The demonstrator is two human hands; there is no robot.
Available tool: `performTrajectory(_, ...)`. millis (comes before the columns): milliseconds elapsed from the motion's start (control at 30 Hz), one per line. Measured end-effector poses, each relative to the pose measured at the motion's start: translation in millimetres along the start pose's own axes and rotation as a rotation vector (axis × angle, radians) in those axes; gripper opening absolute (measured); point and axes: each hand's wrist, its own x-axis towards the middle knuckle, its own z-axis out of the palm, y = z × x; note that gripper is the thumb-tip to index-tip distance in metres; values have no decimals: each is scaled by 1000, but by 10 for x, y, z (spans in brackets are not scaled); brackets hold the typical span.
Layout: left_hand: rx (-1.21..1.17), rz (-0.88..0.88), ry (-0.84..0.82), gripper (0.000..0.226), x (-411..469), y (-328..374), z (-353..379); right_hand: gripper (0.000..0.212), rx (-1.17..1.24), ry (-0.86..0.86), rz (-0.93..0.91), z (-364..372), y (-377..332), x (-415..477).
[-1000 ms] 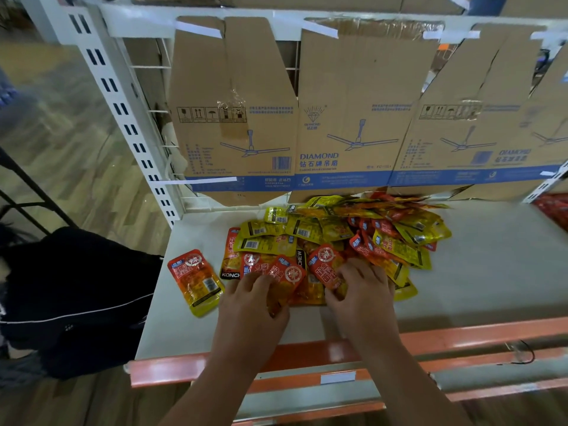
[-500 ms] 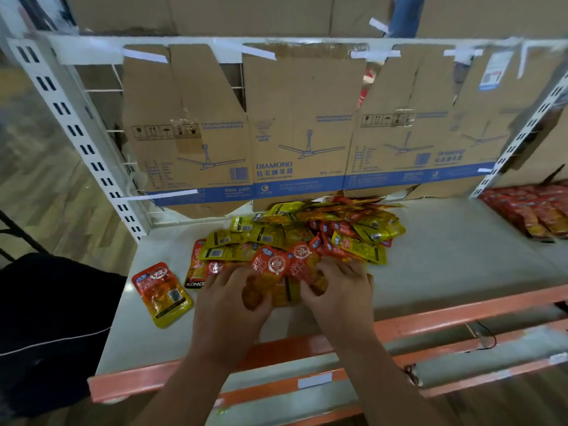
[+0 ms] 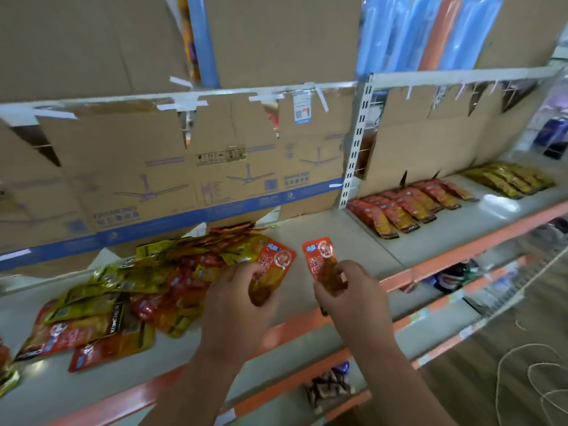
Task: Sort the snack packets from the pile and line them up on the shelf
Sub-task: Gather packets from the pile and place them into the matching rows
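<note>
A pile of red and yellow snack packets (image 3: 147,290) lies on the grey shelf (image 3: 335,241) at the left. My left hand (image 3: 236,305) grips a red-orange packet (image 3: 273,265) by its lower end, lifted just right of the pile. My right hand (image 3: 350,293) pinches a second red packet (image 3: 321,259), held upright above the bare shelf. Farther right, red packets (image 3: 408,207) lie lined up in rows, with yellow packets (image 3: 510,179) in rows beyond them.
Flattened cardboard boxes (image 3: 190,179) line the shelf's back. A white slotted upright (image 3: 355,146) divides the two bays. The shelf front has an orange edge (image 3: 461,250). Lower shelves hold small goods (image 3: 329,388). White cord (image 3: 528,373) lies on the floor at right.
Both hands have lifted out of the pile, each with a red packet, and moved right. My view has swung right, so the lined-up rows have come into sight.
</note>
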Motion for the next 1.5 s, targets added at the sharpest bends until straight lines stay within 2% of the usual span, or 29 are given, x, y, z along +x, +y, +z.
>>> performTrajectory(167, -74, 31, -28, 42, 73, 788, 553, 39, -10, 40, 68, -666, 705, 252)
performTrajectory(500, -151, 46, -109, 36, 141, 1807, 1296, 32, 25, 72, 144, -1550, 1591, 572)
performTrajectory(900, -251, 55, -181, 37, 551, 1970, 2114, 26, 28, 85, 152, -1739, 2146, 1225)
performTrajectory(1033, -325, 44, -195, 42, 770, 1957, 2547, 30, -36, 87, 124, -1694, 2351, 1593)
performTrajectory(1167, -339, 57, -231, 42, 999, 2025, 2958, 27, -104, 80, 180, -1655, 2648, 1988)
performTrajectory(1500, -380, 73, -321, 47, 1284, 2378, 3605, 29, -264, 72, 184, -1740, 3029, 2733)
